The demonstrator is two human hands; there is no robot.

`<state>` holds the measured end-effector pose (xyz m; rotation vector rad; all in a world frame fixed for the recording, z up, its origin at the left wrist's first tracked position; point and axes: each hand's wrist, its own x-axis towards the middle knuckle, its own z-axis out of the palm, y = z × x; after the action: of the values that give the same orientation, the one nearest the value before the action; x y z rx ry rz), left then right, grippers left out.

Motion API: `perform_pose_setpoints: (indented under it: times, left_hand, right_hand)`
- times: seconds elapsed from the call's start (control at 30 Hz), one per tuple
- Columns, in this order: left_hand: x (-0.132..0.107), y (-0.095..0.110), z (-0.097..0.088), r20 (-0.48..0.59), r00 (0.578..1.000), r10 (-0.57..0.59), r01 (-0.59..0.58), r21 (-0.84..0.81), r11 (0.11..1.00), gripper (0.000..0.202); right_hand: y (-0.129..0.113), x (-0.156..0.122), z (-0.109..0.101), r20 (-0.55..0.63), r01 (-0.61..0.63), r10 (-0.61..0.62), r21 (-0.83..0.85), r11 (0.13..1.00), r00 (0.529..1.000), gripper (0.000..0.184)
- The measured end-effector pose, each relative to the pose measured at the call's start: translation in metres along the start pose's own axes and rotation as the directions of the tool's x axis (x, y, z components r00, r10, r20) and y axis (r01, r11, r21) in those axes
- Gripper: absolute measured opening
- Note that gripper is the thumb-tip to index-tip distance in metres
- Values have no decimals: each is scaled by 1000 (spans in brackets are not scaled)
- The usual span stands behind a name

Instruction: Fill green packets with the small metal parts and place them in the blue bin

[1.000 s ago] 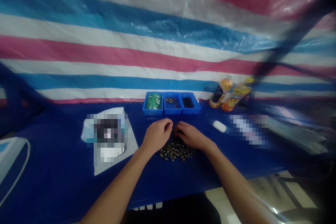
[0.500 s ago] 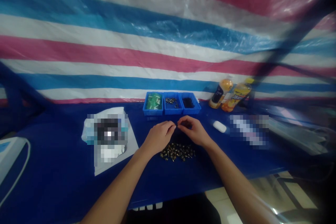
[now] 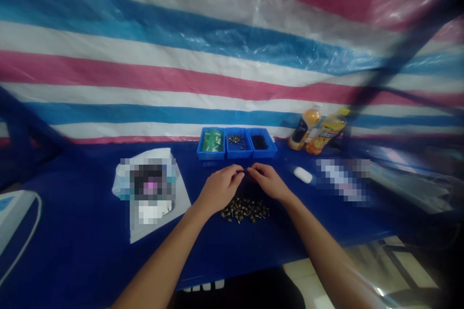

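Both hands hover over the blue table (image 3: 83,251), just past a heap of small brass-coloured metal parts (image 3: 245,209). My left hand (image 3: 219,186) is curled, its fingertips pinched together. My right hand (image 3: 267,181) is curled too, and its fingertips meet those of the left at the middle. Something tiny is pinched between them; it is too small to name. Behind the hands stand three blue bins: one with green pieces (image 3: 211,143), one with small metal parts (image 3: 238,142), one with dark parts (image 3: 261,143).
Two orange drink bottles (image 3: 319,131) lie at the back right, a small white oval object (image 3: 303,174) in front of them. White paper (image 3: 159,212) lies at left, a white device (image 3: 14,222) at the far left edge. A striped tarp (image 3: 217,48) hangs behind.
My right hand lifted off the heap of parts and rose to meet my left hand's fingertips. Both hands now pinch together a little lower than half a second ago.
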<state>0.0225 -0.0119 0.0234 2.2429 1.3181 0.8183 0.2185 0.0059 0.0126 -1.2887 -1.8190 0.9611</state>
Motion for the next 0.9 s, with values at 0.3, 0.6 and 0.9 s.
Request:
perform_pose_setpoints:
  times: [0.3, 0.6, 0.9]
  left_hand:
    - [0, -3, 1, -2, 1000, 6, -6, 22, 1000, 22]
    - [0, -6, 3, -18, 999, -29, 30, 78, 997, 20]
    - [0, -6, 2, -33, 999, -27, 31, 116, 993, 21]
  right_hand:
    - [16, 10, -10, -367, -41, 159, 311, 950, 916, 39]
    - [20, 6, -10, -207, -50, 32, -82, 995, 978, 27]
    - [8, -2, -12, 179, 163, -119, -256, 953, 977, 17]
